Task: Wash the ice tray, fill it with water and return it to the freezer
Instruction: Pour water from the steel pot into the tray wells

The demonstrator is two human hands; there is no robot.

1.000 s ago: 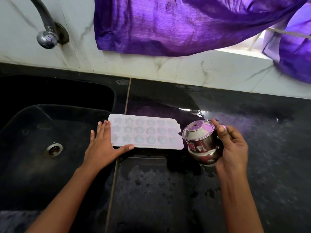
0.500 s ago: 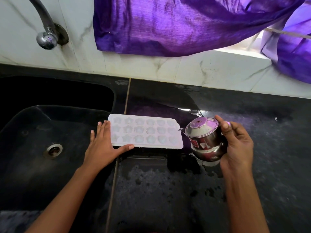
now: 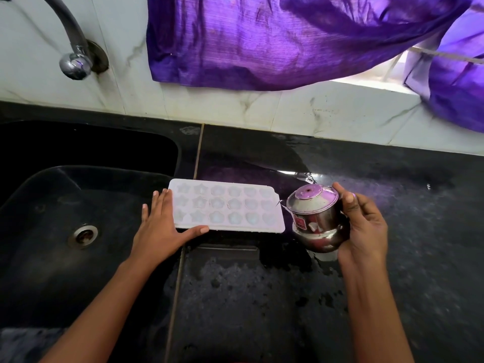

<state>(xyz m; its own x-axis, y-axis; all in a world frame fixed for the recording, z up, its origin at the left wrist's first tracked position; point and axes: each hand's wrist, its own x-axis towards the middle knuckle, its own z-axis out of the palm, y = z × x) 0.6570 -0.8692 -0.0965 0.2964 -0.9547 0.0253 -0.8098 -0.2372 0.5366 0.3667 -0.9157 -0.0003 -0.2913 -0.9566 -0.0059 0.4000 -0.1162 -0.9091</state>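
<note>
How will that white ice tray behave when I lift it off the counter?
The ice tray looks thin and plastic, so it will probably flex. Its cells seem to hold water, so tilting would likely spill. The counter is wet, so it may slide under the left hand.

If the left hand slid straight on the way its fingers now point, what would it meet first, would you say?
The left hand lies flat at the ice tray's left end, fingers pointing toward the back wall. Going straight on, it would probably cross bare black counter beside the sink and meet the white tiled wall, though depth is hard to judge.
</note>
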